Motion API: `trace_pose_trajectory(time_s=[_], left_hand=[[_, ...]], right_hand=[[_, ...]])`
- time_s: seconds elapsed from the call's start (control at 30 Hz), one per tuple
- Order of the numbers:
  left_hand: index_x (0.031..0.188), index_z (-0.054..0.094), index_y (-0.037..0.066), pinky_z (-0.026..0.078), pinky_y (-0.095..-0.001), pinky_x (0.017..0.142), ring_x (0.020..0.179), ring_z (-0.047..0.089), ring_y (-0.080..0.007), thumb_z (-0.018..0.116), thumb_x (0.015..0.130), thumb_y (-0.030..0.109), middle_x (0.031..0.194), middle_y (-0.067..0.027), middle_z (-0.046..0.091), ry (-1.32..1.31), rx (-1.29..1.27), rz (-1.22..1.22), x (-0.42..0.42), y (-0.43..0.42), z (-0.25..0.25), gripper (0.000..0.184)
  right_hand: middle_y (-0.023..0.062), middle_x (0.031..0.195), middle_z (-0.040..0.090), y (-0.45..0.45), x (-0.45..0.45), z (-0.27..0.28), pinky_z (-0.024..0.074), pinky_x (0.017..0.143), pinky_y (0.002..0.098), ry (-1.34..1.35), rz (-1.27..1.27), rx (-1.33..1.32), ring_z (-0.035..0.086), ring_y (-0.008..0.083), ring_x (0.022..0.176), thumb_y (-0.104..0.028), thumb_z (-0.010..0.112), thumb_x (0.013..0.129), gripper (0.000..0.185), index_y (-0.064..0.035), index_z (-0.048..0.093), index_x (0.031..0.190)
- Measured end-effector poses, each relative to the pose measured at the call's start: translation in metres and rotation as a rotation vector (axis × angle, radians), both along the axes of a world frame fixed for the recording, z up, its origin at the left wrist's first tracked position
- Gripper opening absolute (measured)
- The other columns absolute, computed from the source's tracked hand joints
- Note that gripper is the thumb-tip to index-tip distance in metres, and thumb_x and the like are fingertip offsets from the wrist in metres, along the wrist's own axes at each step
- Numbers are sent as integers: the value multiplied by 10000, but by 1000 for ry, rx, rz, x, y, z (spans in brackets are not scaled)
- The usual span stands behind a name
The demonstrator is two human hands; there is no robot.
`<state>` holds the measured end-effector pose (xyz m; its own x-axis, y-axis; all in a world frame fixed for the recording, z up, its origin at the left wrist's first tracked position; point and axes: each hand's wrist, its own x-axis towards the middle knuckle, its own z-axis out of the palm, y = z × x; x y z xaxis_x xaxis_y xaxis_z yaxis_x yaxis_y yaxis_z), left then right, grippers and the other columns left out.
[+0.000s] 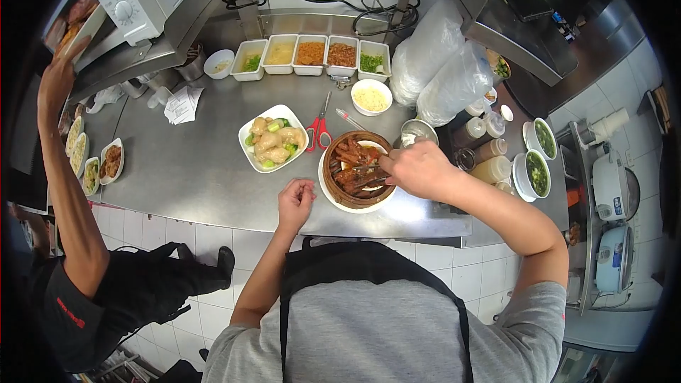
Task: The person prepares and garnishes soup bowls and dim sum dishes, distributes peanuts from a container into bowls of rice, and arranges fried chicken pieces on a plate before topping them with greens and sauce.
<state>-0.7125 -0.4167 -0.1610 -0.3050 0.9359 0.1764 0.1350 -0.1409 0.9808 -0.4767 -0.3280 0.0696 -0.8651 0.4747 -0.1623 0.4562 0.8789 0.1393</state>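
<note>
Right now, in the head view, your right hand comes in over the right rim of the bamboo steamer, palm down, the elbow bent and swung out to the side. Its grip is clamped on slim metal tongs, whose ends reach left into the glazed brown food inside the steamer. Your left hand is to the left of the steamer, near the front edge of the table, its fingers curled loosely together and the forearm angling up from your body.

The steamer stands on a white plate, and your right hand hides part of its rim. Just beyond that hand, a metal bowl crowds the steamer's upper right. Past the steamer's far side are a small white bowl and, to the upper left, red-handled scissors. Left of these is a square dish of pale pieces and broccoli.

Farther beyond the steamer, you have a row of five containers, with plastic bags to their right. Bottles and soup bowls stand to the steamer's right. Well to its left, a co-worker's arm reaches upward.
</note>
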Motion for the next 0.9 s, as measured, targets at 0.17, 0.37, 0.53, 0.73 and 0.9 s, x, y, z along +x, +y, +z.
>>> trace_pose_trajectory(time_s=[0.17,0.37,0.53,0.73,0.9], left_hand=[[873,595,-41,485,-217,560,618,606,-102,499,866,-24,799,-59,571,-10,-8,-3,-1,1,-6,99],[920,583,-28,479,-203,592,666,582,-82,494,893,-8,857,-40,565,-3,-38,-31,-1,-2,0,95],[918,581,-30,480,-202,594,662,580,-83,486,890,-19,845,-40,558,25,-30,-43,-2,-1,0,100],[915,583,-27,477,-203,589,660,577,-85,478,889,-21,850,-45,561,62,-20,-46,0,-2,8,108],[912,582,-29,478,-207,591,657,577,-88,477,886,-24,856,-47,567,58,-22,-53,-1,-1,3,108]], right_hand=[[60,736,626,4,-6,-32,487,613,362,-38,36,67,644,230,678,-300,651,767,257,-64,595,854],[70,727,632,16,6,-29,493,580,370,116,-11,-23,642,252,670,-291,636,778,248,-65,604,874],[80,761,645,10,9,-29,498,562,371,173,-118,-6,644,259,681,-292,632,781,265,-59,601,904],[114,788,649,11,24,-24,501,618,419,257,-244,-166,640,302,721,-315,629,791,288,-76,603,950],[152,719,629,27,51,-4,480,610,448,239,-386,-177,618,340,713,-320,632,796,279,-98,636,964]])
